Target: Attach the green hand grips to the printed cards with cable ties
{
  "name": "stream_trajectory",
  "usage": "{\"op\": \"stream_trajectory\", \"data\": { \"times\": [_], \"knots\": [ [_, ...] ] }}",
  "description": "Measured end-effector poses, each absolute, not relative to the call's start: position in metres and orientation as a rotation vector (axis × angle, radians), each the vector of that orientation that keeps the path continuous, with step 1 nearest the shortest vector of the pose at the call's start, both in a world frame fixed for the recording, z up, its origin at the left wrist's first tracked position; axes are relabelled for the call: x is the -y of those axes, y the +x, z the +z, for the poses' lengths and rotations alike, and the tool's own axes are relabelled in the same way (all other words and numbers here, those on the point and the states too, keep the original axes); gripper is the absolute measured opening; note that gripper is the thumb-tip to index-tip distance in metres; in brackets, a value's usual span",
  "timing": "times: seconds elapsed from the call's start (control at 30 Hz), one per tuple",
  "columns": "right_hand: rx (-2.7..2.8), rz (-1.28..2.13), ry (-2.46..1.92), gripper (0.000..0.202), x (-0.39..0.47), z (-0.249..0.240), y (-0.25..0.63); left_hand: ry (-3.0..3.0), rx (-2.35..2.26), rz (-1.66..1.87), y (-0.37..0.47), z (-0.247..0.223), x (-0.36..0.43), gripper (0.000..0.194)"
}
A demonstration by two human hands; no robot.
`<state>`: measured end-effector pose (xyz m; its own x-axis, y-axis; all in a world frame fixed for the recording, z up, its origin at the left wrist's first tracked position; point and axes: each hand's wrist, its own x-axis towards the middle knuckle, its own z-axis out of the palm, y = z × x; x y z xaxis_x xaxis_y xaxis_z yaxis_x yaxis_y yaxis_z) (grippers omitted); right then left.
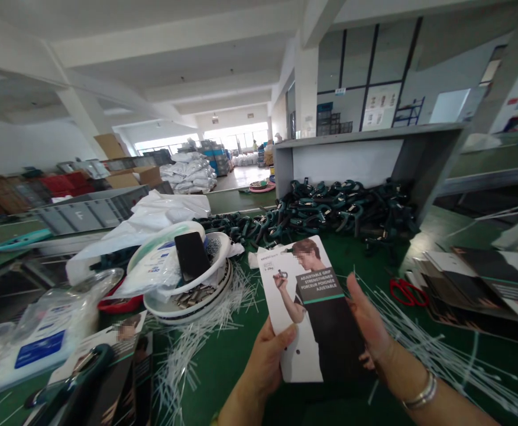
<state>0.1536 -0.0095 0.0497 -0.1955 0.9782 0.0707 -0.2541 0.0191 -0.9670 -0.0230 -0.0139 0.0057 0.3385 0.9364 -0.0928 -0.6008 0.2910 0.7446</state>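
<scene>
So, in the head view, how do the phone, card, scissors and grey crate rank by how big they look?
1. Card
2. Grey crate, though it stands farther back
3. Phone
4. Scissors, about as wide as the phone but covering less

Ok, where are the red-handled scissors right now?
In the head view, the red-handled scissors lie on the right of the green tabletop, between the scattered clear plastic ties and the fanned printed cards.

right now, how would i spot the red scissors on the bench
On the green table, look right of the printed card held between both hands. Between the white plastic ties and the card stack lie the scissors, the only red-handled tool there.
</scene>
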Motion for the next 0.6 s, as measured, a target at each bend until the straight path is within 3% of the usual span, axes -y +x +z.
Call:
{"op": "stream_trajectory", "data": {
  "times": [0.1, 0.2, 0.27, 0.37, 0.6],
  "knots": [
    [1.344, 0.897, -1.014, 0.052, 0.007, 0.065, 0.162, 0.704, -0.629, 1.135, -0.025, 0.007, 0.013, 0.05],
    [1.836, 0.169, -1.185, 0.037, 0.008, 0.077, 0.164, 0.76, -0.651, 1.11, -0.025, 0.011, 0.014, 0.054],
    [2.087, -0.123, -1.233, 0.027, 0.009, 0.08, 0.159, 0.801, -0.664, 1.092, -0.024, 0.013, 0.015, 0.057],
    [2.204, -0.224, -1.214, 0.014, 0.003, 0.077, 0.148, 0.846, -0.683, 1.07, -0.023, 0.016, 0.016, 0.06],
    [1.951, -0.079, -1.03, 0.017, -0.019, 0.09, 0.149, 0.882, -0.719, 1.104, -0.025, 0.021, 0.009, 0.059]
  ]
}}
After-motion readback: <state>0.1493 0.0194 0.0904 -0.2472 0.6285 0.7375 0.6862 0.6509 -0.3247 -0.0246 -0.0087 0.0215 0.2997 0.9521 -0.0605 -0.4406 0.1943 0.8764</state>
